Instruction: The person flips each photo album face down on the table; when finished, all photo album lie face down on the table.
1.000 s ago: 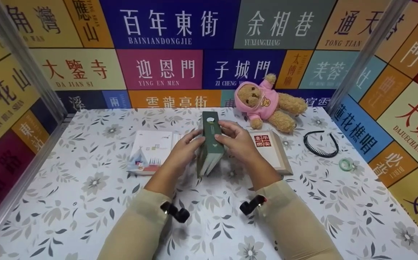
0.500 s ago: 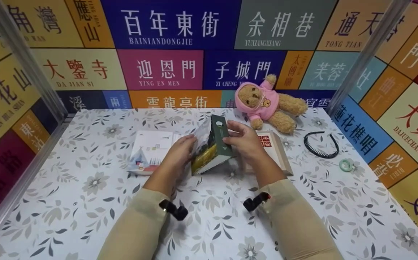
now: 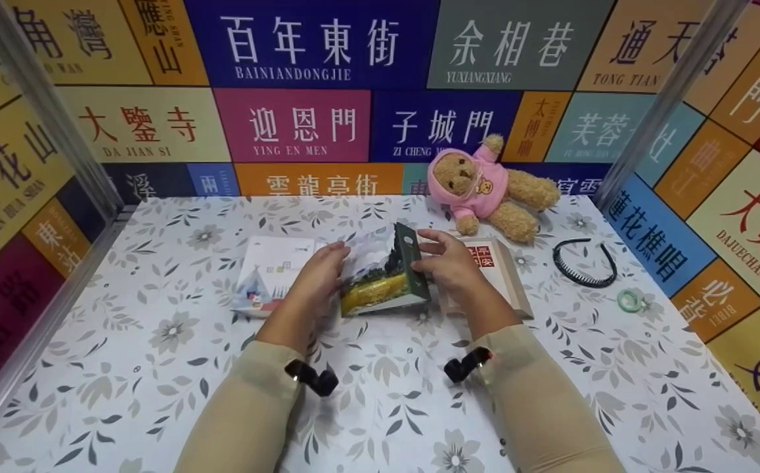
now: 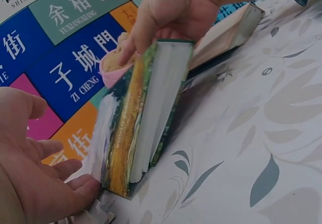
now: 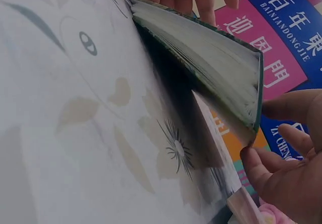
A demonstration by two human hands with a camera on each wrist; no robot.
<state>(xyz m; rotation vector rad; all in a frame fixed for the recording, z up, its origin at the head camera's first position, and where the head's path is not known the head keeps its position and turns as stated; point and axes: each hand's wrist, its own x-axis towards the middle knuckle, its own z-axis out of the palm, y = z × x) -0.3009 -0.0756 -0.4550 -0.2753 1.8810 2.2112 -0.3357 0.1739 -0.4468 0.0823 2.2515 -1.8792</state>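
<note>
We've got the green book point(image 3: 386, 276) tilted on the table point(image 3: 156, 341), btwn both hands: right hand point(image 3: 448, 263) fingers pinch the spine edge, left hand point(image 3: 317, 276) flat vs. the cover. Prob. stiff, moderately heavy; best held at the spine.

Dark green book with a landscape cover, on a floral cloth

The book point(image 3: 386, 272) has a dark green spine, a cover picture running from white and grey down to yellow-green, and pale page edges. The tablecloth point(image 3: 156, 368) is white with grey leaves and flowers. Near its far edge sits a tan teddy bear point(image 3: 485, 187) in a pink hoodie; a beige book point(image 3: 494, 266) carries red squares (white characters inside). A white booklet point(image 3: 274, 272) shows small coloured drawings. Towards the right edge lie a black headband point(image 3: 583, 263) and a pale green ring point(image 3: 629, 300). Both sleeves are beige.
</note>
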